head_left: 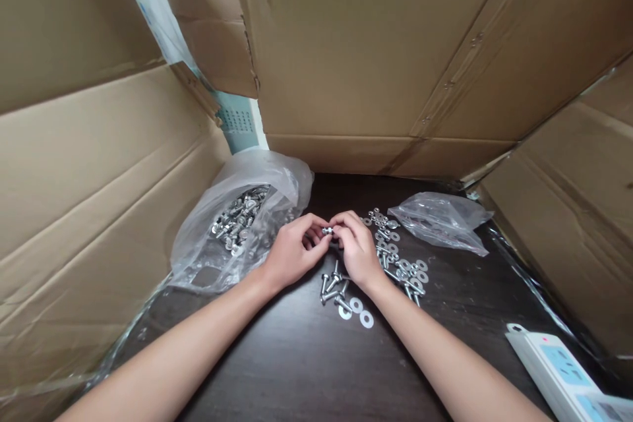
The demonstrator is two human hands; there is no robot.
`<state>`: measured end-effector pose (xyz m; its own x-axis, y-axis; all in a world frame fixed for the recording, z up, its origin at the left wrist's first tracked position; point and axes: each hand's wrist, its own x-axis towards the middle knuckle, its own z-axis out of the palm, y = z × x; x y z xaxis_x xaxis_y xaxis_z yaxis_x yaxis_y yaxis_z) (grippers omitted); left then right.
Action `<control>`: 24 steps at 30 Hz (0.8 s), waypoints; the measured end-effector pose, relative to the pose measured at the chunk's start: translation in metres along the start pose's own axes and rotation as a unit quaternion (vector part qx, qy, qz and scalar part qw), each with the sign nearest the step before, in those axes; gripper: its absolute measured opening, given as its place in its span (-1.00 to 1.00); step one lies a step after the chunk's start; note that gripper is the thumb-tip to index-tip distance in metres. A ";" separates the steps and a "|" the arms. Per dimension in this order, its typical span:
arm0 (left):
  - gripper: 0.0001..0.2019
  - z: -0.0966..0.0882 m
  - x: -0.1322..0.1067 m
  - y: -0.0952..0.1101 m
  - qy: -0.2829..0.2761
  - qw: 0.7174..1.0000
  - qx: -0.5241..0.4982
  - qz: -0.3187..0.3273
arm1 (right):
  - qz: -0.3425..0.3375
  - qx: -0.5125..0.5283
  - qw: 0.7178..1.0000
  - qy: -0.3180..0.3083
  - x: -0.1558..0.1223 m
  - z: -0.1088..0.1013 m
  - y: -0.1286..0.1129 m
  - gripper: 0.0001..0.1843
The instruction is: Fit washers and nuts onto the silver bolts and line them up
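Note:
My left hand (299,247) and my right hand (355,244) meet above the dark table, fingertips pinched on a small bolt (327,231). What looks like a nut shows on it; the fingers hide most of its shank. Just below my hands lie several loose bolts (332,285) and a few flat washers (366,319). A scattered pile of bolts, nuts and washers (395,264) spreads to the right of my right hand. Left of my left hand, an open clear plastic bag (277,168) holds many bolts and other metal fasteners (240,217).
A crumpled clear plastic bag (440,217) lies on the dark table (277,369) at the back right. A white power strip (558,366) with a red light sits at the lower right. Cardboard walls (346,46) close in the table at the back and both sides.

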<state>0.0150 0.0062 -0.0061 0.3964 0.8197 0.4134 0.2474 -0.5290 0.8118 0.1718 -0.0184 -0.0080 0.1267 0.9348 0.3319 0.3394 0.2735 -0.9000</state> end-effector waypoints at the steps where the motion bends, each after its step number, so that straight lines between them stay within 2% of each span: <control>1: -0.90 0.000 0.000 -0.001 0.000 1.000 -0.001 0.000 | -0.006 0.003 1.000 -0.005 0.000 0.000 0.000 -0.85; 5: -0.89 0.000 0.001 -0.002 -0.005 1.000 0.001 0.006 | -0.024 -0.005 1.000 -0.014 0.001 0.000 0.002 -0.83; 11: -0.89 0.000 0.001 -0.001 -0.006 1.000 0.009 0.005 | -0.014 -0.016 1.000 -0.012 0.000 0.001 0.000 -0.73; 19: -0.89 0.000 0.001 0.000 -0.003 1.000 0.017 0.002 | -0.020 -0.002 1.000 -0.012 0.000 0.000 0.001 -0.87; 24: -0.88 0.000 0.002 -0.001 -0.004 1.000 0.023 0.008 | -0.014 -0.012 1.000 -0.011 0.001 0.001 0.002 -0.75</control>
<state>0.0157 0.0082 -0.0058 0.4085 0.8091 0.4224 0.2818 -0.5520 0.7848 0.1715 -0.0164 -0.0102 0.0958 0.9318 0.3500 0.3647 0.2943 -0.8834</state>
